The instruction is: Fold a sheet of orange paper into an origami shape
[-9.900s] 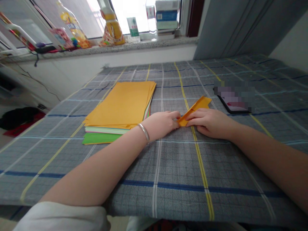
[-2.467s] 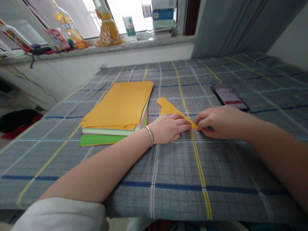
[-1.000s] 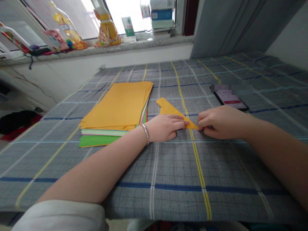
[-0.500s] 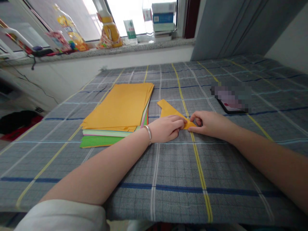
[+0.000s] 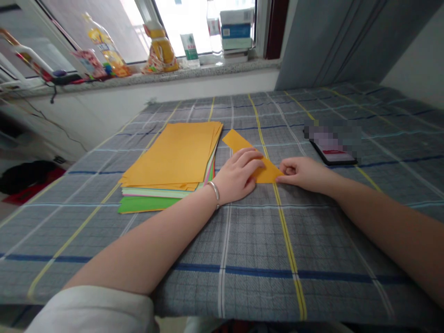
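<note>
Left hand (image 5: 240, 172) is lying palm down and loosely spread, its fingers slightly bent, pressing on the folded orange paper (image 5: 266, 172) without closing around it. Right hand (image 5: 301, 174) is curling nearly closed, thumb and forefinger meeting at the paper's right-hand point; whether they are actually gripping it cannot be told.

Location: the paper is resting on the checked cloth (image 5: 256, 249), between the paper stack (image 5: 176, 152) and the phone (image 5: 331, 147).

Risks, as judged: if the left hand is bearing too lightly, a pull at the point could be dragging the layers out of line. Soft cloth beneath could be leaving creases blunt. Hard pinching could be bending or tearing the narrow point. Left forearm is crossing the stack's near corner and could be nudging loose sheets.
</note>
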Demonstrator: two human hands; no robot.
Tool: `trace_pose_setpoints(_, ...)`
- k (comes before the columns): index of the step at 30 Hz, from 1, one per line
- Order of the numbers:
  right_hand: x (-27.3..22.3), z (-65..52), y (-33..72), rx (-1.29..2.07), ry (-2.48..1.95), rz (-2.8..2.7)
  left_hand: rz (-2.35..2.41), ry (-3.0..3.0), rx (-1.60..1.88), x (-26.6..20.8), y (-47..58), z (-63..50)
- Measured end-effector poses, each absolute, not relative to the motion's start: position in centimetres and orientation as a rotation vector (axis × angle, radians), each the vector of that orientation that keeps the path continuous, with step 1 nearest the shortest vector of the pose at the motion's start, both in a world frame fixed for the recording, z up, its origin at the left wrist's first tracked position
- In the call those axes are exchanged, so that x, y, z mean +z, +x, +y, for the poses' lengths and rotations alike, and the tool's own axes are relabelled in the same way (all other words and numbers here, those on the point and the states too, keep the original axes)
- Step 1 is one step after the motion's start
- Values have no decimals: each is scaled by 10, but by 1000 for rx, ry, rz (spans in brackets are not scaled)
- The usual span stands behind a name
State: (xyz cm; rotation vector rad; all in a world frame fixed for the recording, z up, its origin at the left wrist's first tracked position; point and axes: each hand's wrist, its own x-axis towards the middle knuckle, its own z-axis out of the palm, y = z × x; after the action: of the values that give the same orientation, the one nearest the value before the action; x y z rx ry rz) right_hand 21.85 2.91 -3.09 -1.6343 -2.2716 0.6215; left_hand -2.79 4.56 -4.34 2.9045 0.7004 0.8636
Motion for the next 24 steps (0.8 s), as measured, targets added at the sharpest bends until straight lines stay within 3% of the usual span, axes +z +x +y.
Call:
trace_pose_setpoints(10,-30,43,248,8,-1740,-2148,1169,2369,1589,-66,-33,68)
trace_pose_setpoints(18,-40,46,244,-21,-1789,-2128,551,2424,1112,-57,-32,64)
trace_pose_setpoints(24,-56,58,250,-38,-1462,-2266,328,2898,558,-45,-25,52)
